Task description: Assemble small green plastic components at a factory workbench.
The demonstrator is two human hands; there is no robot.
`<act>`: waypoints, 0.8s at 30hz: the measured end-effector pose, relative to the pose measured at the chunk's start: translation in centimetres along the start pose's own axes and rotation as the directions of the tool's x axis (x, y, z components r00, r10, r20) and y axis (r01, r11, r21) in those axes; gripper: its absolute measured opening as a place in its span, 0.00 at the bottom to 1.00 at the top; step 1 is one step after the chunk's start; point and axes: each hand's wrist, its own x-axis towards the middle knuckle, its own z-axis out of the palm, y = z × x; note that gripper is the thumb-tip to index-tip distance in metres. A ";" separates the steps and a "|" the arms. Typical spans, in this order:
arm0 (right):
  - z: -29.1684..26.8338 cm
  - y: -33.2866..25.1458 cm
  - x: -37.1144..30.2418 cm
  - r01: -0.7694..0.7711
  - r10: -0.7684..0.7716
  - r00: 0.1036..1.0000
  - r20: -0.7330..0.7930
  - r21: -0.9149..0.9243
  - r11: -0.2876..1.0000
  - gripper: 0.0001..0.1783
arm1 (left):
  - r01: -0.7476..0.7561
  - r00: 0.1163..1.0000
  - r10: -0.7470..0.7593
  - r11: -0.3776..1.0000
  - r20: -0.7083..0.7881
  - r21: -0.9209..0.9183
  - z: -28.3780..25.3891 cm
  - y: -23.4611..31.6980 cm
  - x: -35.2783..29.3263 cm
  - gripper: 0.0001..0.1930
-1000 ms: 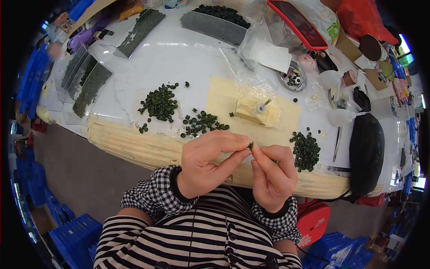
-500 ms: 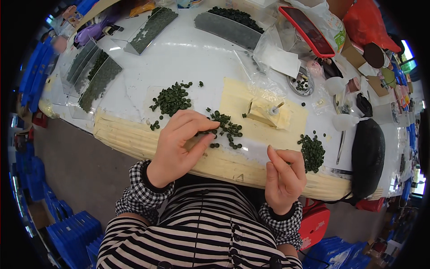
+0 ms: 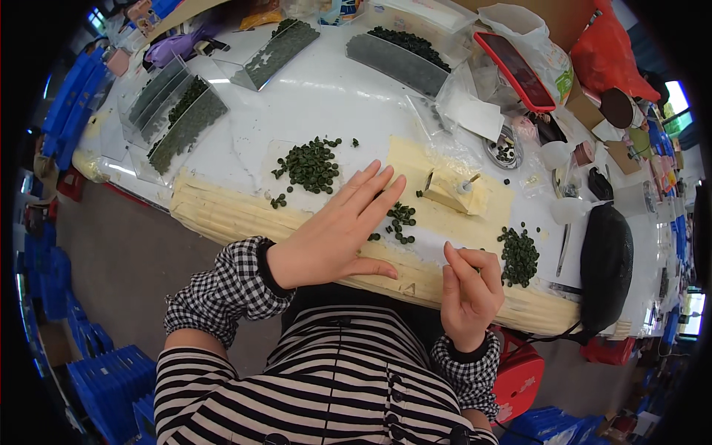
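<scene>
My left hand [image 3: 337,230] lies flat with its fingers spread, palm down, over part of a small group of dark green button-like pieces [image 3: 403,215]. Some of that group is hidden beneath it. Near the table's front edge, my right hand [image 3: 475,293] is closed in a pinch; what its fingers hold, if anything, is too small to name. Just right of it sits another heap of green pieces [image 3: 520,256]. A larger heap [image 3: 310,165] lies beyond my left hand. Between the hands and farther back, a cream-wrapped block [image 3: 454,193] carries a small upright peg.
Clear trays of green pieces stand at the back left [image 3: 185,122] and the back middle [image 3: 397,59]. A red-cased phone [image 3: 515,70] leans at the back right. A black pouch [image 3: 608,259] and metal tweezers [image 3: 565,246] lie right. Cream padding [image 3: 222,211] lines the front edge.
My left hand has gone from curled, nearly pinching fingers to a flat, spread hand over the middle group. My right hand keeps its pinch. The whole view has shifted slightly.
</scene>
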 end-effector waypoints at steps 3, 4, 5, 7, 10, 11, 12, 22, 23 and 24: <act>0.1 -0.1 0.0 -0.003 0.003 1.000 0.003 0.016 1.000 0.19 | -0.017 1.000 0.017 0.999 0.008 -0.033 0.5 0.2 0.0 0.53; 0.1 -0.1 0.0 -0.006 0.005 1.000 0.002 0.023 1.000 0.19 | -0.029 1.000 0.029 0.999 0.009 -0.031 0.4 0.3 0.0 0.52; 0.2 -0.1 0.0 -0.008 0.008 1.000 0.001 0.032 0.999 0.19 | -0.041 0.999 0.041 0.999 0.009 -0.029 0.3 0.3 0.0 0.50; 0.2 0.1 -0.2 -0.006 0.006 1.000 -0.006 0.027 1.000 0.18 | 0.007 0.999 -0.011 0.997 -0.048 -0.072 -0.4 0.4 -0.1 0.42; 0.1 0.3 -0.4 0.004 -0.003 1.000 -0.019 0.016 1.000 0.18 | 0.046 0.995 -0.038 0.995 -0.094 0.088 -2.4 -1.2 -0.7 0.29; 0.1 0.3 -0.4 0.006 -0.006 1.000 -0.021 0.012 1.000 0.18 | 0.056 0.994 -0.038 0.983 -0.103 0.176 -3.2 -2.0 -1.0 0.25; 0.1 0.3 -0.4 0.009 -0.008 1.000 -0.021 0.012 1.000 0.18 | 0.059 0.994 -0.039 0.980 -0.107 0.188 -3.6 -2.6 -1.1 0.23; 0.3 0.1 -0.5 0.011 -0.011 0.999 -0.036 -0.013 1.000 0.18 | 0.008 0.993 0.019 0.973 -0.115 0.233 -6.5 -4.6 -1.4 0.08; 0.3 0.2 -0.5 0.012 -0.013 0.999 -0.034 -0.021 1.000 0.18 | -0.003 0.991 0.036 0.967 -0.127 0.253 -6.3 -4.3 -1.4 0.07; 0.3 0.2 -0.6 0.012 -0.013 0.999 -0.036 -0.027 1.000 0.18 | -0.014 0.989 0.054 0.962 -0.138 0.274 -6.0 -3.9 -1.6 0.06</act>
